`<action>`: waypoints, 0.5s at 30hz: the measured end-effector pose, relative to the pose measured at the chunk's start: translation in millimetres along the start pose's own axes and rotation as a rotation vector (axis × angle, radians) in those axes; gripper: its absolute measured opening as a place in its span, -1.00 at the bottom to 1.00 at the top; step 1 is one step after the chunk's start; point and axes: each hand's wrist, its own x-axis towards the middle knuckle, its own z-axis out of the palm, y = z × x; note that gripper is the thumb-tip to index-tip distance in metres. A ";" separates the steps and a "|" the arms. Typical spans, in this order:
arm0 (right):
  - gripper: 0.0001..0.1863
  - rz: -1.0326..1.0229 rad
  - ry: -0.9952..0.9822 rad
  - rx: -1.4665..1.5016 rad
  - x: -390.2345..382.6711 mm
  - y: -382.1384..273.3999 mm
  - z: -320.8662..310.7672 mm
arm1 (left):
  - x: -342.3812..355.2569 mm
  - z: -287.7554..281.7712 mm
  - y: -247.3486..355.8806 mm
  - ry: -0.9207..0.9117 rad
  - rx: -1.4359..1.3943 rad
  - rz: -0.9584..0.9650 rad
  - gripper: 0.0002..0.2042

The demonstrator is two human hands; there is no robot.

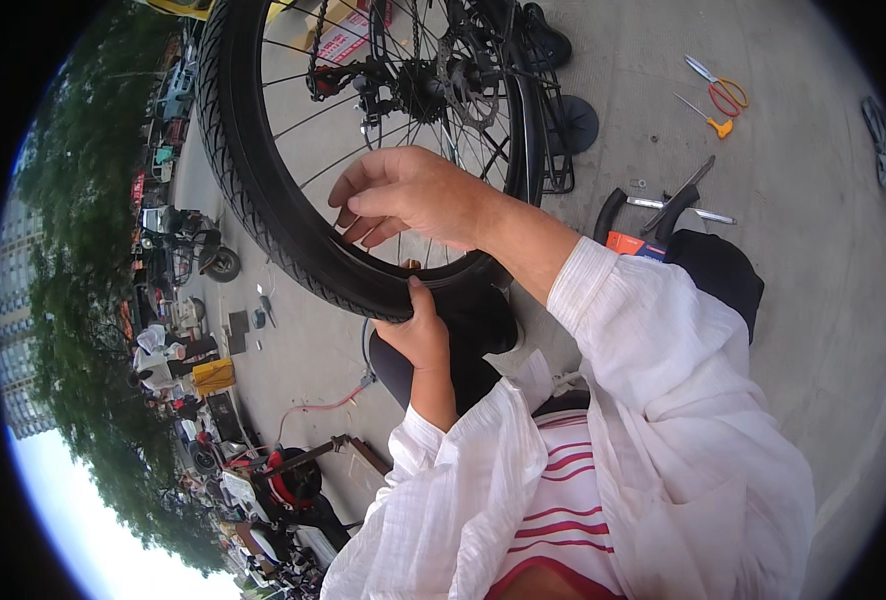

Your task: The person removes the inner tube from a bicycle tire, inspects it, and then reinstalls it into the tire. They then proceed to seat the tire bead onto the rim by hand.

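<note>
A bicycle wheel with a black treaded tyre (248,200) stands tilted before me, spokes running to a hub with sprockets (418,90) and a brake disc (468,80). My left hand (418,335) is closed round the tyre's lower edge, its thumb pressed on the side and the other fingers hidden behind. Just above that thumb a small brass-coloured valve piece (412,265) shows at the rim. My right hand (413,195) reaches across the spokes inside the rim, fingers apart and loosely bent, and I see nothing held in it.
On the concrete to the right lie scissors (731,97), a yellow-handled screwdriver (718,127), metal levers (683,208) and an orange box (635,245). A red hose (328,405) runs along the ground. Parked scooters (178,245) and a person in white (155,355) are at the left.
</note>
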 end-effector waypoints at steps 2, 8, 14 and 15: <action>-0.74 0.118 -0.060 -0.294 -13.6 12.3 -13.4 | -0.6 1.1 3.4 -0.023 -0.029 0.001 -0.66; -0.76 0.108 -0.119 -0.386 -34.8 35.4 -17.0 | -1.4 -2.0 5.8 -0.126 0.052 0.044 -0.66; -0.73 0.073 -0.251 -0.471 -30.6 37.7 -7.6 | 2.3 -0.7 10.1 -0.114 0.107 0.063 -0.63; -0.72 0.058 -0.256 -0.481 -31.1 37.1 -6.3 | 2.0 1.2 11.5 -0.091 0.087 0.087 -0.65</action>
